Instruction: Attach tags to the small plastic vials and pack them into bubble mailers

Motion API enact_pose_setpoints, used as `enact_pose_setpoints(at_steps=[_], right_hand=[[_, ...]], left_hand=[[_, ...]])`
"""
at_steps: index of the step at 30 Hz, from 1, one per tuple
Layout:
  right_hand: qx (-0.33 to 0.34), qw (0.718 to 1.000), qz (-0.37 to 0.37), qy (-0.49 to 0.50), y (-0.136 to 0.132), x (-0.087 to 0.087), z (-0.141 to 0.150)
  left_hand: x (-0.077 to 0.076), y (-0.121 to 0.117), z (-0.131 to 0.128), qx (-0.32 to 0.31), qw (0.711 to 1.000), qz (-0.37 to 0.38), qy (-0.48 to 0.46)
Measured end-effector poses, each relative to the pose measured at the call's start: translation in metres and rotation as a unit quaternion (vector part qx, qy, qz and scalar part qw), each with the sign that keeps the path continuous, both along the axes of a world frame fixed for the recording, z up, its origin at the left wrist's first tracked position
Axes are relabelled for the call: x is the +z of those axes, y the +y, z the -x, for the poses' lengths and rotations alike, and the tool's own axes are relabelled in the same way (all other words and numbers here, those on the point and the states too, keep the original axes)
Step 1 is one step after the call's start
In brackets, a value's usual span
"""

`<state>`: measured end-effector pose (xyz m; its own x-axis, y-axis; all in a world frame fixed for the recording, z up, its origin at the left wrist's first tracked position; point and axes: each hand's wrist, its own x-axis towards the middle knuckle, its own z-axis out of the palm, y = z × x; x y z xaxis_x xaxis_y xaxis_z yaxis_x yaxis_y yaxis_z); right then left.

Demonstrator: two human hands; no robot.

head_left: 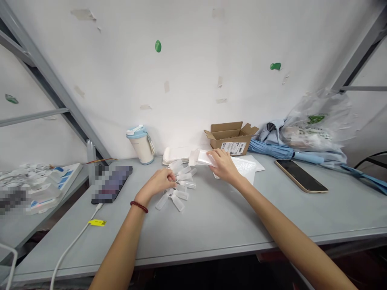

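Two bare hands work at my remote direction above a grey tabletop (211, 225), mid-handling of loose translucent plastic vials (177, 203) fanned out near its centre. My left hand (160, 182), a dark red beaded bracelet (139, 207) at its wrist, reaches into the cluster with thumb and fingers drawn close; I cannot tell whether a vial is pinched between them. My right hand (224, 166) grips a slim white carton (206, 158), its open flap tilted left, just beside the vials.

From here, I judge, a move calls for a light pinch to part one vial from its overlapping neighbours, and a soft hold that spares the carton's walls.

At the far side, a white, flat-topped stack (179, 153) crowds the vials, while a white, glossy padded envelope (248, 172) lies under and beside my right hand. An open brown cardboard box (217, 144) stands behind; a cream tumbler with a blue lid (141, 149) stands far left, and a dark-screened phone (300, 175) lies right, clear of both hands.
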<state>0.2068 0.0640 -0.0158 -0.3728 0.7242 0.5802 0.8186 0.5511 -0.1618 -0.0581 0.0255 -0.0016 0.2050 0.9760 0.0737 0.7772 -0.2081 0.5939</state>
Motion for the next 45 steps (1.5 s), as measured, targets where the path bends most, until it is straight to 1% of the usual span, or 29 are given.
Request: enact_pose_setpoints(at_steps=[3,6,9,12,14,20,23,25,28,31,34,39,42,43,45], right_hand=[[0.002,1.0,0.004,0.0,0.0,0.0,0.0],[0.003,1.0,0.011,-0.005,0.0,0.0,-0.001],[0.005,1.0,0.015,-0.009,-0.001,0.001,-0.001],[0.009,1.0,0.017,-0.006,-0.002,0.001,0.0],[0.012,1.0,0.022,-0.008,-0.002,0.001,0.001],[0.025,0.999,0.034,-0.006,-0.005,0.004,0.004],[0.033,0.999,0.036,0.004,-0.006,0.004,0.004],[0.037,0.999,0.035,0.009,-0.007,0.005,0.004],[0.048,0.998,0.032,0.02,-0.009,0.004,0.006],[0.066,0.997,0.023,0.03,-0.01,0.004,0.008],[0.076,0.996,0.011,0.034,-0.011,0.003,0.011],[0.104,0.994,0.001,0.033,-0.01,0.0,0.014],[0.124,0.991,-0.014,0.038,-0.011,-0.001,0.017],[0.129,0.991,-0.018,0.04,-0.012,-0.001,0.018],[0.136,0.99,-0.022,0.043,-0.014,0.0,0.02]], left_hand=[[0.002,0.0,0.0,-0.014,1.0,-0.001,0.004],[0.011,-0.001,0.001,-0.017,0.998,-0.02,-0.059],[0.02,-0.004,-0.001,0.017,0.986,-0.041,-0.161],[0.025,-0.007,-0.005,0.065,0.968,-0.052,-0.238],[0.025,-0.006,-0.008,0.081,0.956,-0.061,-0.277],[0.016,0.0,-0.011,0.1,0.917,-0.081,-0.376],[0.015,0.001,-0.012,0.112,0.9,-0.088,-0.411],[0.016,0.0,-0.013,0.117,0.894,-0.096,-0.423],[0.014,-0.001,-0.017,0.109,0.896,-0.094,-0.419],[0.008,0.0,-0.022,0.093,0.902,-0.079,-0.414],[0.004,0.001,-0.027,0.085,0.899,-0.061,-0.426],[0.005,-0.002,-0.032,0.073,0.895,-0.028,-0.439],[0.006,-0.004,-0.035,0.041,0.912,-0.029,-0.408],[0.005,-0.005,-0.035,0.028,0.921,-0.042,-0.386],[0.003,-0.005,-0.037,0.0,0.941,-0.094,-0.326]])
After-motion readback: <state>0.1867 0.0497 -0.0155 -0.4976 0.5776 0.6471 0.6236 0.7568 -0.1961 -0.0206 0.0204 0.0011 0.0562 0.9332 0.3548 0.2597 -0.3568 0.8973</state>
